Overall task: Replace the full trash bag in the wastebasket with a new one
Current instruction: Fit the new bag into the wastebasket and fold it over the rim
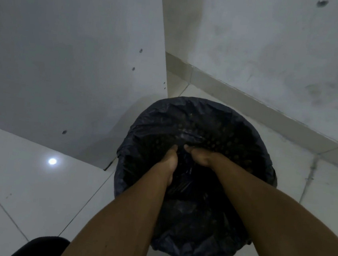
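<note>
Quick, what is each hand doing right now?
Left hand: grips the black plastic trash bag.
Right hand: grips the same bag.

The left hand (169,161) and right hand (199,156) are sitting side by side inside the bag (165,115). A wall (275,55) is standing beyond them, a panel (67,54) to their left.

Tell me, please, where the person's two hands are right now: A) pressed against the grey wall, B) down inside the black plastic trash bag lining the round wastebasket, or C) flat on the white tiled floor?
B: the left hand and right hand both reach into the black plastic trash bag, gripping its folds.
</note>
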